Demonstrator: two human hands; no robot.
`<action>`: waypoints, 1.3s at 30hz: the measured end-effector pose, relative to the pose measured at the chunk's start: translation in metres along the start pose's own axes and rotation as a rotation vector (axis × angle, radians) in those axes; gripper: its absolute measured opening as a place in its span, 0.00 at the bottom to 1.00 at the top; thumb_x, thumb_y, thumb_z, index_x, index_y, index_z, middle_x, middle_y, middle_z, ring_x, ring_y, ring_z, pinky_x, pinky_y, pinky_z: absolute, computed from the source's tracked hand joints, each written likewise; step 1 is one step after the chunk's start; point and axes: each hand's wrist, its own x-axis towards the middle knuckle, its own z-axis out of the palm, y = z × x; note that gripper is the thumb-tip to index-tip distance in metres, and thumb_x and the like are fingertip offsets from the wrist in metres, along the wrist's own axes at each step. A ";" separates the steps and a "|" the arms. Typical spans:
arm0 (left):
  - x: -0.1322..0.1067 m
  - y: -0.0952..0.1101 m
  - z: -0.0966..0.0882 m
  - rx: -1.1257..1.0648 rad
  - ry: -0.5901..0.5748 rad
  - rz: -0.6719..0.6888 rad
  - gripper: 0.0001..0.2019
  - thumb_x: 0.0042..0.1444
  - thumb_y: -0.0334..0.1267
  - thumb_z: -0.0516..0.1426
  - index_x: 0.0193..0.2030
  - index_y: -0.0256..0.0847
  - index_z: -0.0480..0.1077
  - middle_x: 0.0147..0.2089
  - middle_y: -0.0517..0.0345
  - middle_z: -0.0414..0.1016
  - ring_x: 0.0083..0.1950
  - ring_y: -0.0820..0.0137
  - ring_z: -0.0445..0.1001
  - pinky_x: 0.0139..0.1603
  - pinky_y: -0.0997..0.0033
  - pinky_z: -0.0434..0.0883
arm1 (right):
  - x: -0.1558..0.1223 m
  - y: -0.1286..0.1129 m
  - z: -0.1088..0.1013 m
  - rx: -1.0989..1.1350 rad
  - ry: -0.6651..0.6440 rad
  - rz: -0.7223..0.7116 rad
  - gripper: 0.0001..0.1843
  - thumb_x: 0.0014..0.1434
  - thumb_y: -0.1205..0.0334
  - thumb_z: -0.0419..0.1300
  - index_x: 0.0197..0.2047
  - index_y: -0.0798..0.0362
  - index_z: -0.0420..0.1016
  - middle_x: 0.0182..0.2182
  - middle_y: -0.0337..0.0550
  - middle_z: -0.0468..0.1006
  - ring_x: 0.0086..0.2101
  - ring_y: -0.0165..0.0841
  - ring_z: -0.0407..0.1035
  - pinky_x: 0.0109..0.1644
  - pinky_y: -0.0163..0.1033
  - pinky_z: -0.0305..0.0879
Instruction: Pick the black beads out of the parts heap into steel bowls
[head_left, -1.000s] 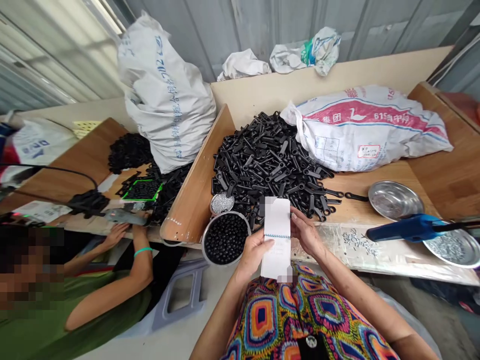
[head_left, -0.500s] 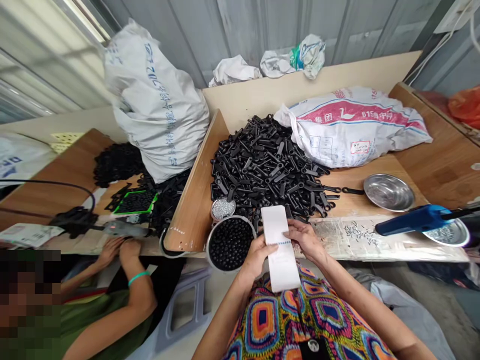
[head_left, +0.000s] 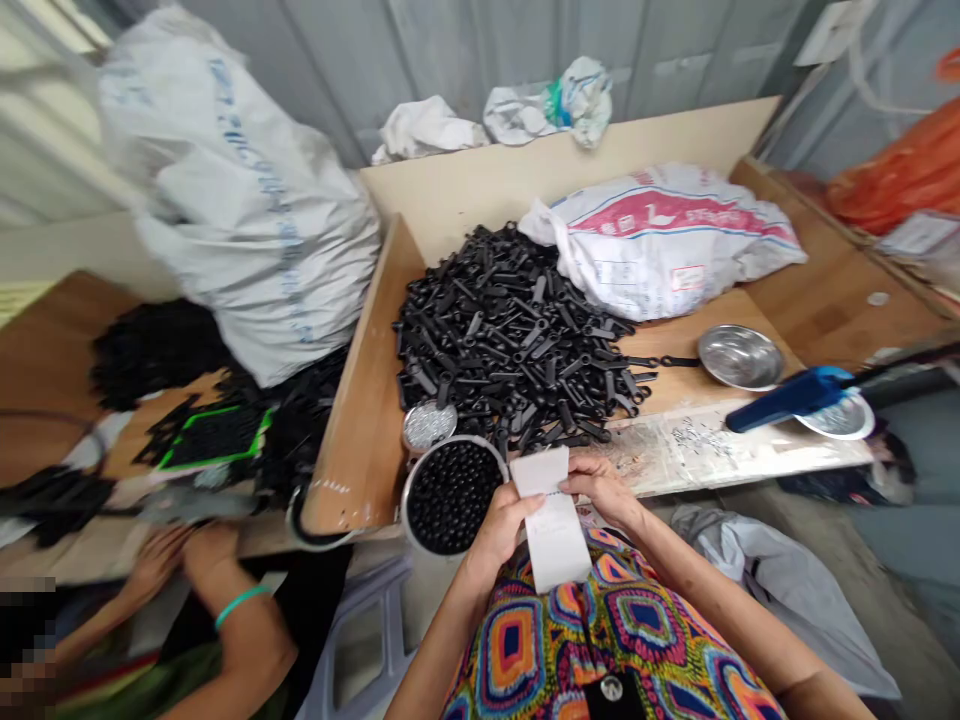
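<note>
Both of my hands hold a small white notepad (head_left: 553, 525) over my lap, just in front of the bench edge. My left hand (head_left: 501, 528) grips its left side with the thumb across the page. My right hand (head_left: 602, 487) pinches its upper right edge. Right beside my left hand stands a round metal bowl of black beads (head_left: 450, 483), with a smaller tin of silvery bits (head_left: 428, 424) behind it. A big heap of black plastic parts (head_left: 510, 335) covers the bench beyond.
A white-and-red sack (head_left: 660, 235) lies at the back right, a large grey sack (head_left: 240, 200) at the left. An empty steel bowl (head_left: 740, 355) and a blue tool (head_left: 787, 397) sit to the right. A co-worker's hands (head_left: 180, 550) work at the left bench.
The view has swung to the right and blurred. The notepad's upper part has folded down, so it looks shorter. My hands have stayed on it, a little lower in view.
</note>
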 end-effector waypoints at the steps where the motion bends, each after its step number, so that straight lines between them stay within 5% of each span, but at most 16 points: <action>1: -0.001 0.002 -0.001 0.031 -0.035 -0.015 0.19 0.40 0.34 0.64 0.42 0.32 0.74 0.37 0.49 0.77 0.33 0.68 0.73 0.36 0.72 0.69 | -0.003 0.001 -0.001 0.009 0.008 -0.014 0.06 0.39 0.65 0.63 0.26 0.55 0.77 0.24 0.36 0.72 0.23 0.25 0.60 0.26 0.31 0.54; 7: 0.009 0.009 0.003 0.038 -0.118 -0.234 0.21 0.34 0.33 0.67 0.40 0.38 0.75 0.38 0.52 0.79 0.34 0.67 0.76 0.36 0.73 0.70 | -0.023 0.011 -0.011 0.078 0.098 -0.128 0.06 0.39 0.66 0.60 0.23 0.52 0.79 0.37 0.39 0.73 0.27 0.25 0.62 0.28 0.31 0.56; 14: 0.036 -0.003 0.011 0.170 -0.323 -0.355 0.14 0.37 0.35 0.65 0.35 0.38 0.77 0.31 0.53 0.78 0.33 0.65 0.76 0.35 0.71 0.69 | -0.056 0.021 -0.025 0.107 0.301 -0.201 0.07 0.37 0.67 0.61 0.23 0.52 0.79 0.35 0.40 0.73 0.31 0.28 0.64 0.34 0.32 0.59; 19: 0.049 -0.003 0.029 0.166 -0.541 -0.377 0.21 0.35 0.44 0.63 0.37 0.31 0.77 0.36 0.45 0.78 0.37 0.61 0.75 0.39 0.68 0.69 | -0.079 0.028 -0.035 0.176 0.464 -0.173 0.08 0.38 0.66 0.58 0.23 0.55 0.78 0.29 0.41 0.74 0.31 0.30 0.65 0.33 0.33 0.60; 21: 0.053 -0.005 0.038 0.244 -0.498 -0.396 0.21 0.37 0.46 0.63 0.34 0.30 0.77 0.33 0.45 0.78 0.34 0.64 0.74 0.36 0.70 0.69 | -0.085 0.033 -0.038 0.243 0.500 -0.147 0.10 0.39 0.65 0.57 0.26 0.56 0.78 0.26 0.41 0.74 0.28 0.30 0.65 0.31 0.33 0.60; 24: 0.061 -0.014 0.054 0.397 -0.284 -0.356 0.17 0.32 0.38 0.68 0.32 0.34 0.76 0.30 0.55 0.78 0.29 0.70 0.73 0.32 0.75 0.70 | -0.094 0.039 -0.045 0.372 0.549 -0.140 0.20 0.41 0.62 0.59 0.41 0.55 0.77 0.26 0.39 0.74 0.25 0.28 0.65 0.28 0.31 0.59; 27: 0.074 -0.026 0.079 0.477 -0.129 -0.213 0.25 0.30 0.35 0.69 0.40 0.41 0.73 0.35 0.62 0.78 0.34 0.71 0.74 0.37 0.75 0.72 | -0.102 0.042 -0.066 0.413 0.568 -0.160 0.28 0.41 0.59 0.62 0.49 0.52 0.72 0.25 0.36 0.73 0.22 0.26 0.64 0.24 0.29 0.56; 31: 0.089 -0.043 0.116 0.610 -0.173 -0.081 0.36 0.39 0.42 0.67 0.58 0.52 0.62 0.47 0.67 0.74 0.44 0.70 0.73 0.47 0.74 0.72 | -0.116 0.050 -0.101 0.298 0.454 -0.139 0.20 0.38 0.56 0.65 0.37 0.54 0.74 0.21 0.34 0.72 0.18 0.25 0.63 0.21 0.28 0.56; 34: 0.097 -0.052 0.136 0.739 -0.231 -0.068 0.38 0.40 0.48 0.65 0.61 0.51 0.59 0.54 0.63 0.69 0.55 0.63 0.68 0.57 0.68 0.67 | -0.124 0.056 -0.120 0.238 0.464 -0.135 0.12 0.41 0.57 0.64 0.28 0.55 0.72 0.19 0.34 0.70 0.18 0.24 0.62 0.21 0.29 0.57; 36: 0.104 -0.058 0.148 0.864 -0.321 -0.102 0.39 0.39 0.50 0.66 0.60 0.47 0.60 0.54 0.59 0.70 0.57 0.60 0.67 0.59 0.65 0.65 | -0.136 0.057 -0.132 0.153 0.591 -0.167 0.07 0.45 0.61 0.61 0.28 0.55 0.73 0.19 0.33 0.71 0.19 0.25 0.63 0.22 0.29 0.58; 39: 0.113 -0.066 0.167 0.977 -0.519 -0.181 0.43 0.35 0.49 0.67 0.60 0.42 0.59 0.49 0.54 0.74 0.52 0.59 0.71 0.54 0.65 0.70 | -0.178 0.056 -0.157 -0.188 1.003 -0.141 0.06 0.49 0.68 0.58 0.30 0.53 0.77 0.20 0.31 0.72 0.23 0.25 0.65 0.27 0.29 0.60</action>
